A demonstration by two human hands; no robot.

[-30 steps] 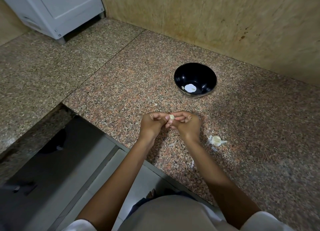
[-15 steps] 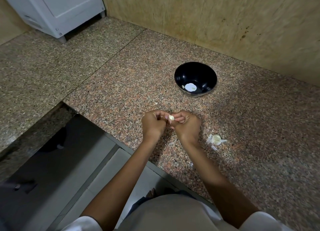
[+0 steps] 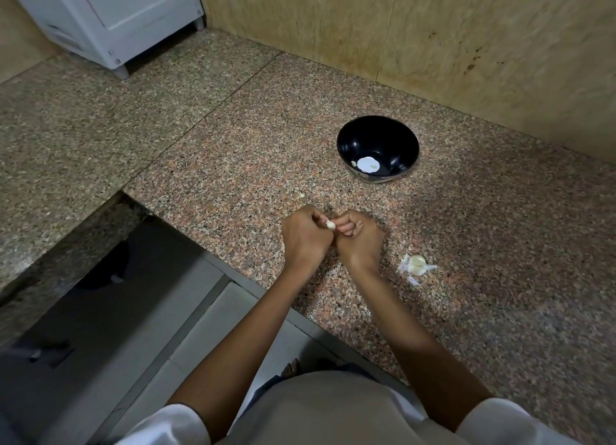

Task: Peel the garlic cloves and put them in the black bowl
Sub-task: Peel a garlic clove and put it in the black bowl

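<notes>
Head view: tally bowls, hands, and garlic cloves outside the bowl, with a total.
Round black bowl: 1
Bare hands: 2, left hand, right hand
Pale garlic cloves: 2, pinched clove, loose clove on speckled granite counter
Total: 5

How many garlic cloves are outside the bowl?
2: one clove pinched between left hand and right hand; a second clove on the counter, right of them. Hands may hide more.

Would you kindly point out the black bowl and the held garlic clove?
black bowl [image 3: 378, 133]: head view, bare far inner wall.
garlic clove [image 3: 330, 224]: head view, its exposed pale middle.
</notes>
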